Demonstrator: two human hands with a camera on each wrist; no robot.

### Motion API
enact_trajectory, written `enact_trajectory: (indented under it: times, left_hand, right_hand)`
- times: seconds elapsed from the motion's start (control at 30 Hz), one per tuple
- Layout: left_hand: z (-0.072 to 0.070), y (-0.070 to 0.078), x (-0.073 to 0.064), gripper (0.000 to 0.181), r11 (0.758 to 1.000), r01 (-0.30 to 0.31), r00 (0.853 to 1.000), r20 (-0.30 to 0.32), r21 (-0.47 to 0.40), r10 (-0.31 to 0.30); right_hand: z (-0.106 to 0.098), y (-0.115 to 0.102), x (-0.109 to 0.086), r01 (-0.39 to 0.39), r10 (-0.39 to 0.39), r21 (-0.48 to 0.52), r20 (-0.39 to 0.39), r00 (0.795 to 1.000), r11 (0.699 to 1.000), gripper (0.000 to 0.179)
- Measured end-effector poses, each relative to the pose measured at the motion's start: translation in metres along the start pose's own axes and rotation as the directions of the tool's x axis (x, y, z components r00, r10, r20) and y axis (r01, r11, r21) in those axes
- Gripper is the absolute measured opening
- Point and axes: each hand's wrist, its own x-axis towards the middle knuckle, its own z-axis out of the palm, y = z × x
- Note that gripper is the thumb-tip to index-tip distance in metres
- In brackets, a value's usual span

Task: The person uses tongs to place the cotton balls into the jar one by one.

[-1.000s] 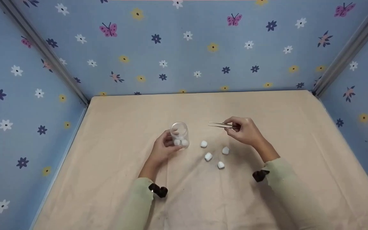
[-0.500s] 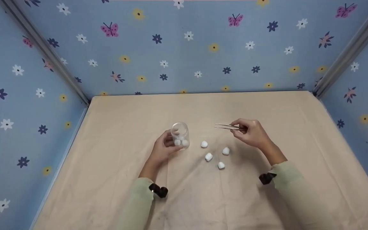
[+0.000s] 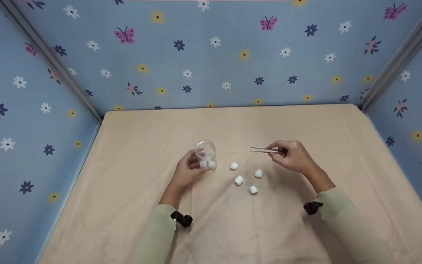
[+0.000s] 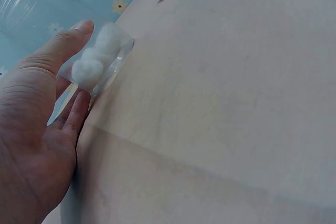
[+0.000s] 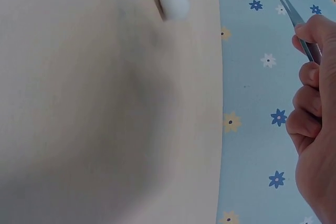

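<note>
My left hand (image 3: pixel 186 171) grips a clear plastic jar (image 3: pixel 206 149), its open mouth facing up. Several white cotton balls (image 4: pixel 88 72) lie at the jar's bottom, with my thumb and fingers around its lower part. My right hand (image 3: pixel 291 156) pinches metal tweezers (image 3: pixel 260 150) between thumb and fingers. The tweezers point left, tips slightly apart with nothing between them, above and behind the loose cotton balls. Those loose cotton balls lie on the cloth between my hands: one (image 3: pixel 234 166) nearest the jar, others (image 3: pixel 258 173) further right and nearer to me.
A beige cloth (image 3: pixel 130 165) with some creases covers the table. Blue panels (image 3: pixel 211 55) with printed flowers and butterflies stand at the back and both sides, joined by grey posts (image 3: pixel 50 58). Black cameras (image 3: pixel 181 219) sit on both wrists over light green sleeves.
My right hand has drawn back to the right and slightly toward me, carrying the tweezers away from the jar. The left hand, the jar and the loose cotton balls stay in place.
</note>
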Motion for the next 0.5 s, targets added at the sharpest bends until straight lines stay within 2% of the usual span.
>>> enact_trajectory:
  times: [0.2, 0.5]
  left_hand:
    - [0.000, -0.001, -0.001, 0.071, 1.000, -0.014, 1.000, 0.000, 0.003, 0.014]
    - [0.001, 0.003, -0.001, 0.069, 1.000, 0.001, 1.000, -0.009, 0.013, -0.001]
  right_hand:
    - [0.000, 0.002, -0.006, 0.024, -0.023, -0.023, 0.032, 0.999, 0.999, 0.015]
    - [0.001, 0.008, -0.017, 0.000, 0.002, -0.032, 0.063, 0.998, 0.999, 0.015]
